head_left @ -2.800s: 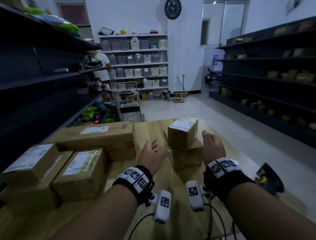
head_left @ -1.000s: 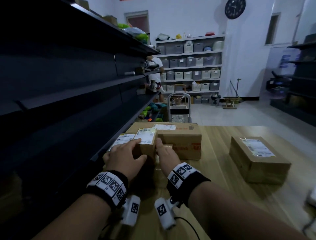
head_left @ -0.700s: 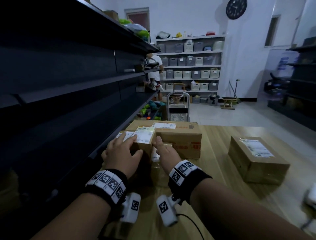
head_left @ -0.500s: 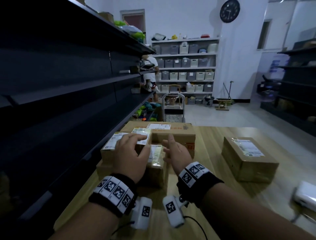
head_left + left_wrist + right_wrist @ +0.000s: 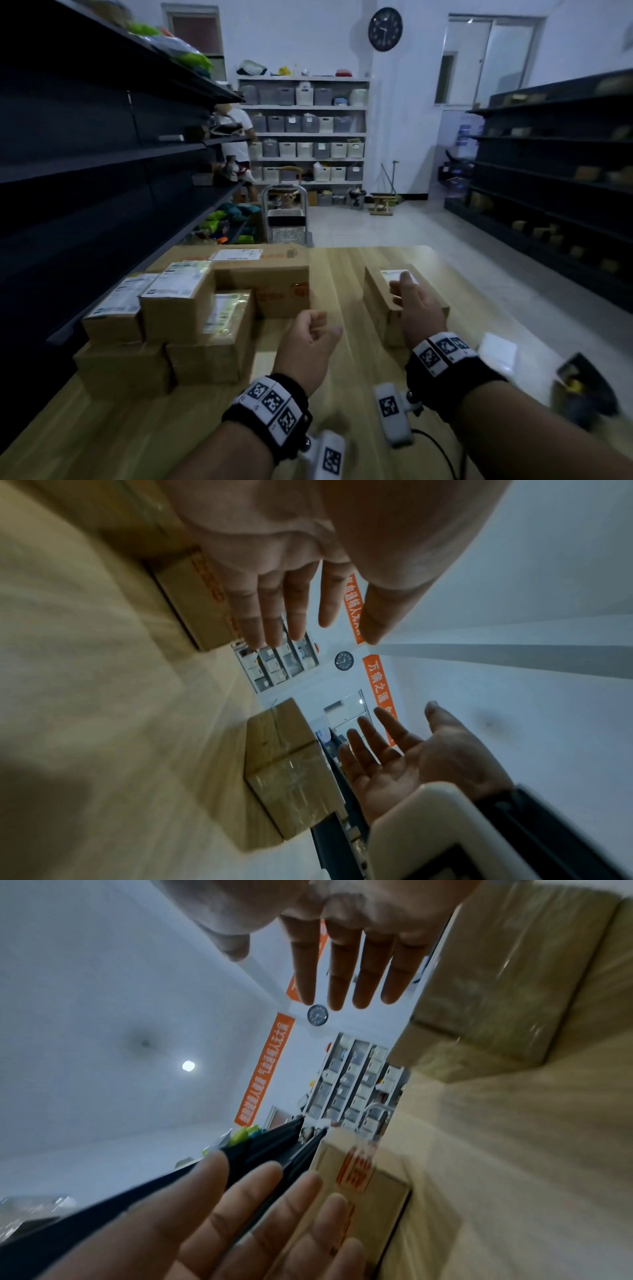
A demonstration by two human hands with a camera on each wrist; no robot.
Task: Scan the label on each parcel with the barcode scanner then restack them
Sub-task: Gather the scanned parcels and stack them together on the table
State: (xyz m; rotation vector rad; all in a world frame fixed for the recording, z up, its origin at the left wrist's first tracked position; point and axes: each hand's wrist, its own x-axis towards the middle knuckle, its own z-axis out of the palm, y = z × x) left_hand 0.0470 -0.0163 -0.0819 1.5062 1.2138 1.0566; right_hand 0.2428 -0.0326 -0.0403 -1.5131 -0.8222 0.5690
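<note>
A lone brown cardboard parcel (image 5: 387, 301) with a white label (image 5: 394, 275) on its top lies on the light wooden bench (image 5: 342, 274), well apart from the cluster of other parcels. The right hand (image 5: 416, 308) hovers over this lone parcel, its grip wide open with fingers straight and spread, holding nothing; whether it touches the cardboard cannot be told. Beside the lone parcel, toward the dark shelving (image 5: 85, 154), the left hand (image 5: 308, 342) hangs above bare bench; the wrist views show its grip open too, fingers extended and empty. Further from the lone parcel on that side stands the stack of small brown labelled boxes (image 5: 178, 308), two upper ones sitting on lower ones, and behind the stack, touching it, a long flat brown carton with orange print (image 5: 267, 277). On the opposite side of the lone parcel, near the bench edge, lie a small white device (image 5: 496, 353) and a dark handheld barcode scanner with a yellow detail (image 5: 582, 387), blurred. Far beyond the lone parcel, white shelves of grey bins (image 5: 305, 137) line the wall under a round black clock (image 5: 385, 29).
</note>
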